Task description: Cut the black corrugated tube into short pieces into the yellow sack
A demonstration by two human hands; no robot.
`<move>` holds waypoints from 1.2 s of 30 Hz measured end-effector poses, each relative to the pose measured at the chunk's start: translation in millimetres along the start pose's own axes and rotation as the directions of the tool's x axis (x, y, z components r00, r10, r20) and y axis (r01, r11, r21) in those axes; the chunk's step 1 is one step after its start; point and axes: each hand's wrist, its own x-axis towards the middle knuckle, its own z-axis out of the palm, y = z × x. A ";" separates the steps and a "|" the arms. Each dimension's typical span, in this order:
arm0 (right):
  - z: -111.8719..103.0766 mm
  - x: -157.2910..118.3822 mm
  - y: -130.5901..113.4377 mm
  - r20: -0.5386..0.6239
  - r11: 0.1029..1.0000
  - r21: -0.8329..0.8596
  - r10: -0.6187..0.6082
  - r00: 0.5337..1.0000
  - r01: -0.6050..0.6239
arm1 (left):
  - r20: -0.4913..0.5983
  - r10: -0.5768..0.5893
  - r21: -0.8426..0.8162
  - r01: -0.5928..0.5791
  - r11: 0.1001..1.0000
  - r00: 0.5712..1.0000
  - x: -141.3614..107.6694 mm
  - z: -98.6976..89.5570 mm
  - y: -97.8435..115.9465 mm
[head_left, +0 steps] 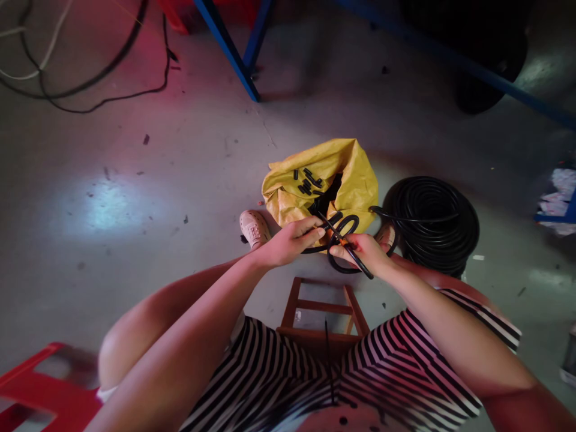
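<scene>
Yellow bag [357,195], black tube [434,237], striped clothing [382,366]

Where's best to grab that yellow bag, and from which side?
Likely the yellow bag is best pinched at its raised far rim, from the far side: that edge stands up, while the left hand and right hand crowd the near side.

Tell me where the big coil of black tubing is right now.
In the head view, the coil of black tubing lies on the floor right of centre, just to the right of the yellow bag and beyond the right hand.
</scene>
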 end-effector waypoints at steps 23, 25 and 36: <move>-14.6 4.2 3.6 -0.039 0.995 0.066 -0.076 0.996 0.078 | 0.089 0.003 -0.042 0.000 0.999 0.996 -1.1 5.5 1.7; -20.3 0.4 -1.0 0.006 0.987 0.121 -0.104 0.995 0.102 | 0.096 -0.008 -0.078 0.016 0.997 0.995 -2.8 1.0 3.1; -22.8 -17.0 -10.5 0.045 0.994 0.057 -0.100 0.994 0.098 | 0.090 0.001 -0.336 0.029 0.942 0.996 -7.4 -0.4 10.1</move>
